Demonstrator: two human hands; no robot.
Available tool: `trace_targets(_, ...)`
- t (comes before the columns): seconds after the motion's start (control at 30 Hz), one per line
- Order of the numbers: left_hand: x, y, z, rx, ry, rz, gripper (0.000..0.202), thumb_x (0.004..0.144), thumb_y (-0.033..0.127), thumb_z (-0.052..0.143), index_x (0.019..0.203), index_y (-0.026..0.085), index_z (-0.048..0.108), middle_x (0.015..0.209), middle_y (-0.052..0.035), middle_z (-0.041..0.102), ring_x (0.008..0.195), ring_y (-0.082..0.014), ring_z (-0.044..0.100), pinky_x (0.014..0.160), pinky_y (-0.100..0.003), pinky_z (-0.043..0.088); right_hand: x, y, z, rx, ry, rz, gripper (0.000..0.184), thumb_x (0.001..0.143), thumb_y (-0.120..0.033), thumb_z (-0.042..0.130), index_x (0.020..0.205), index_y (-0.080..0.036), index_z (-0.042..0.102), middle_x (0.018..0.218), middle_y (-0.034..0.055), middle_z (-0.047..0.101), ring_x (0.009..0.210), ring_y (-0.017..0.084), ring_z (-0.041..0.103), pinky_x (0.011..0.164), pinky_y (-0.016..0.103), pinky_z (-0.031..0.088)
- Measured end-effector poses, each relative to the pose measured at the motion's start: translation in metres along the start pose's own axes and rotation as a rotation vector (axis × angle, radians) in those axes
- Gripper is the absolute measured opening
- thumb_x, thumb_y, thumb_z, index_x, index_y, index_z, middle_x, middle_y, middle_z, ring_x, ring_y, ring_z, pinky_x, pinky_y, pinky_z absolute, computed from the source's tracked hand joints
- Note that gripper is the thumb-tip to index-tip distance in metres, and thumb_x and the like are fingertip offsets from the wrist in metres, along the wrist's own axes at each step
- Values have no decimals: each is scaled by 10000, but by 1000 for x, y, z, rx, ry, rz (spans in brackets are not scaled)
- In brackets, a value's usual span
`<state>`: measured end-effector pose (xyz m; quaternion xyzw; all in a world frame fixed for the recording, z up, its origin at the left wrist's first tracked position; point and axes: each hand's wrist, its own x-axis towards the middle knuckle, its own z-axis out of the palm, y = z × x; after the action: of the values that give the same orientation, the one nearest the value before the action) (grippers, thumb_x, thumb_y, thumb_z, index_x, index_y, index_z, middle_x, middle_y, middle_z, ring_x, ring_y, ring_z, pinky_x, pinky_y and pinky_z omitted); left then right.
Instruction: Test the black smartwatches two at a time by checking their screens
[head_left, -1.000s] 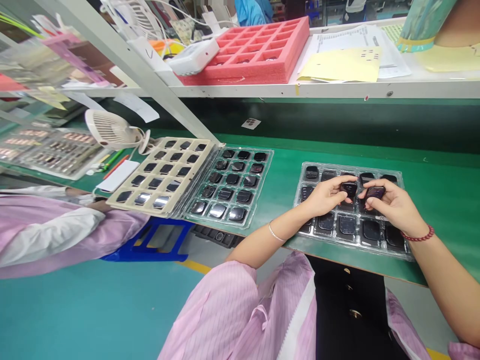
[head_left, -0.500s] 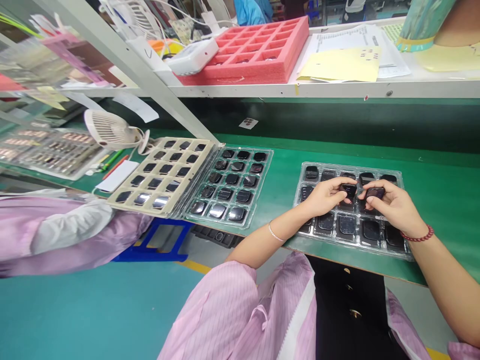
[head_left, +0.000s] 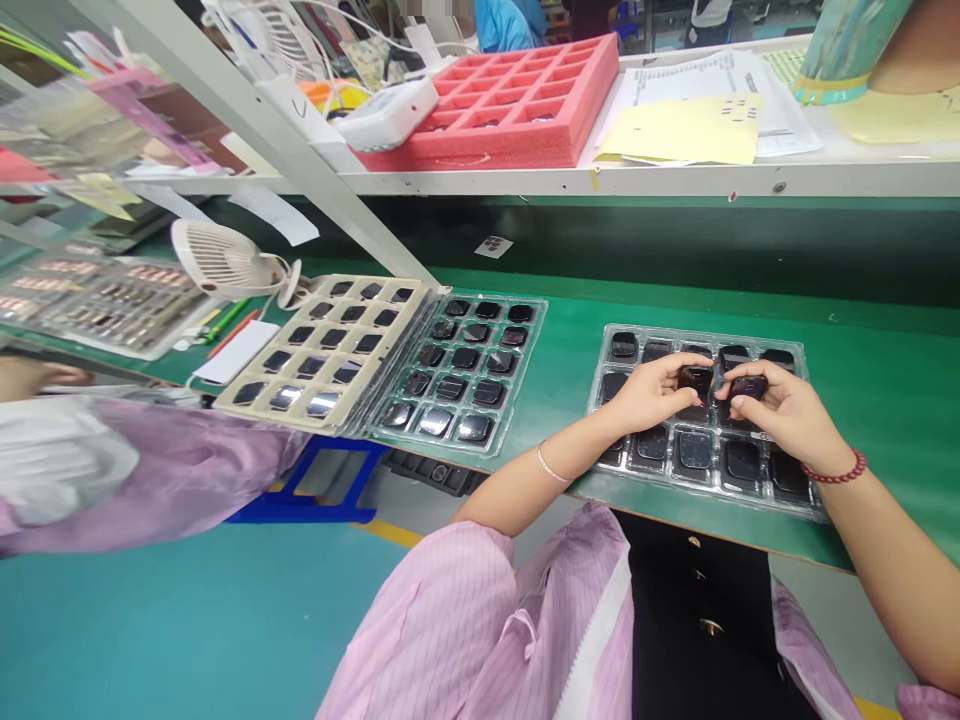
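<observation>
The left hand pinches a dark square piece, and the right hand pinches another, both over a clear plastic tray on a green bench. At 9 o'clock, a second clear tray touches a beige tray. At 12 o'clock, a pink foam tray sits on a shelf.

Our left hand and right hand sit above transparent plastic blister tray. Green desk strip gives us lane leftward to second transparent tray; white metal shelf runs overhead, blocking straight-up reach.
</observation>
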<state>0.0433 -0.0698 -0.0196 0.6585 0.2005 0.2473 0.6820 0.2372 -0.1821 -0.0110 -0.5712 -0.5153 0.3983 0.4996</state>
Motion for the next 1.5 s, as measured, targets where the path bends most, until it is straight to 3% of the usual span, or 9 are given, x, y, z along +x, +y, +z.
trace_targets(0.2, 1, -1, -1, 7, -1, 8, 383, 846, 177, 615, 1229, 179, 637, 1107, -90, 709, 791, -148, 730, 810, -299, 556, 0, 0, 1, -4, -11, 2, 283, 822, -283, 761, 1088, -277, 663, 945, 35, 759, 754, 213, 718, 748, 384, 634)
trace_targets(0.4, 1, 0, 1, -12, 15, -4, 484, 764, 83, 614, 1241, 168, 624, 1037, -72, 718, 824, -158, 734, 907, -344, 556, 0, 0, 1, 8, -14, 14, 298, 805, -292, 774, 1080, -273, 661, 947, 33, 765, 743, 204, 721, 747, 372, 632)
trace_targets(0.93, 1, -1, 1, -15, 34, -16, 502, 741, 107, 653, 1238, 172, 627, 1061, -68, 701, 816, -148, 719, 856, -317, 551, 0, 1, 2, 21, -13, 20, 317, 793, -242, 751, 1096, -255, 658, 979, 52, 763, 758, 204, 717, 748, 373, 622)
trace_targets(1.07, 5, 1, -4, -177, 20, -106, 678, 677, 122, 730, 1329, 198, 558, 987, -52, 716, 735, -129, 694, 665, -227, 513, 2, -1, 1, 39, -4, 27, 317, 776, -239, 761, 1078, -254, 665, 953, 47, 763, 714, 195, 706, 691, 350, 621)
trace_targets(1.13, 2, 13, -8, -318, -36, -178, 762, 650, 188, 796, 1362, 202, 525, 942, -44, 714, 635, -101, 654, 544, -179, 440, 2, -2, -2, 54, -4, 30, 308, 777, -253, 771, 1069, -256, 673, 932, 44, 762, 688, 194, 701, 650, 335, 619)
trace_targets(1.2, -8, 36, -9, -456, -181, -232, 828, 637, 335, 852, 1381, 184, 520, 854, -31, 695, 518, -71, 579, 473, -174, 401, 1, -2, -6, 71, 4, 41, 284, 799, -286, 771, 1070, -262, 689, 930, 52, 765, 679, 202, 705, 634, 334, 621)
trace_targets(1.3, -36, 72, 3, -539, -591, -294, 995, 560, 545, 880, 1390, 111, 544, 673, -11, 627, 419, -92, 503, 411, -218, 414, 1, 3, -15, 106, 40, 88, 237, 844, -353, 756, 1073, -293, 733, 1002, 91, 774, 715, 230, 720, 629, 325, 624)
trace_targets(1.37, -58, 87, 19, -498, -808, -325, 1010, 505, 550, 901, 1334, 56, 601, 689, -50, 641, 463, -138, 564, 442, -255, 474, 3, 8, -19, 178, 59, 138, 239, 853, -398, 744, 1076, -314, 765, 1049, 112, 770, 741, 250, 722, 606, 317, 620)
trace_targets(1.5, -93, 93, 52, -576, -666, -287, 944, 601, 679, 783, 1321, 87, 635, 883, -110, 696, 597, -182, 655, 460, -249, 492, 5, 8, -23, 344, -4, 287, 374, 905, -545, 623, 1204, -367, 761, 1181, 110, 741, 850, 307, 730, 660, 382, 647)
